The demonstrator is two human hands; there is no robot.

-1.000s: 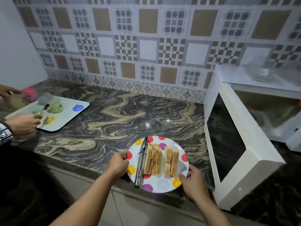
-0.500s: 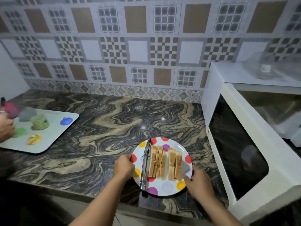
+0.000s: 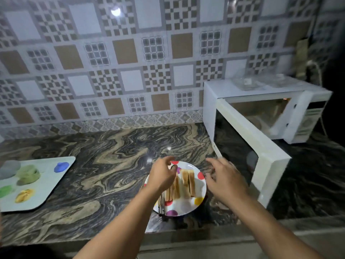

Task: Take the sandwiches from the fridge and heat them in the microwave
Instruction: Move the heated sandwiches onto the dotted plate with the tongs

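Note:
A white plate with coloured dots (image 3: 186,205) rests on the marbled counter near its front edge. On it stand several toasted sandwich slices (image 3: 188,181) on edge, with metal tongs (image 3: 161,202) lying along their left side. My left hand (image 3: 164,175) hovers over the plate's left part with its fingers loosely curled, gripping nothing. My right hand (image 3: 226,181) hovers just right of the plate, fingers spread. The white microwave (image 3: 220,90) stands at the right, its door (image 3: 237,146) swung wide open toward me and its cavity (image 3: 261,113) showing.
A pale tray (image 3: 52,184) with coloured dough-like lumps and a blue lid (image 3: 61,166) lies at the left. A clear container (image 3: 248,81) sits on top of the microwave. The open door juts over the counter right beside the plate. A tiled wall lies behind.
Both hands have let go of the plate's rim and lifted above it. The view has tilted up and right, showing the microwave cavity. The other person's hand has left the view.

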